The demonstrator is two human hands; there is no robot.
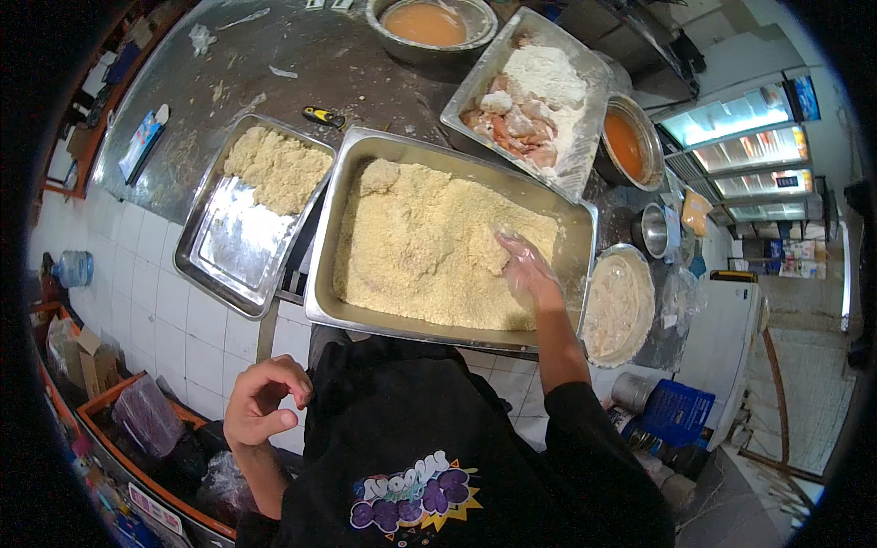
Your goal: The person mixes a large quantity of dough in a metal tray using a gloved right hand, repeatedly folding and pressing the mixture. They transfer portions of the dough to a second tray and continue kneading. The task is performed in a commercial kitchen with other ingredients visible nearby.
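A deep steel pan [452, 335] of pale breadcrumbs [438, 288] lies right in front of me. My right hand [531, 268], in what looks like a clear plastic glove, reaches into its right half and grips a crumb-coated piece of meat [488, 251]. More coated lumps [380, 177] show at the pan's far left, partly covered by crumbs. My left hand [266, 403] hangs bare and empty over the floor at my left, its fingers curled but apart from the thumb. Left of the pan, a shallower steel tray [229, 250] has breaded pieces [281, 168] heaped at its far end.
A metal pan [458, 113] of floured raw meat [524, 127] stands behind. Bowls of orange liquid [425, 26] [622, 145] flank it. A round basin [619, 305] with pale batter or flour is at right. A yellow-and-black tool handle [323, 117] lies on the dark table [274, 44].
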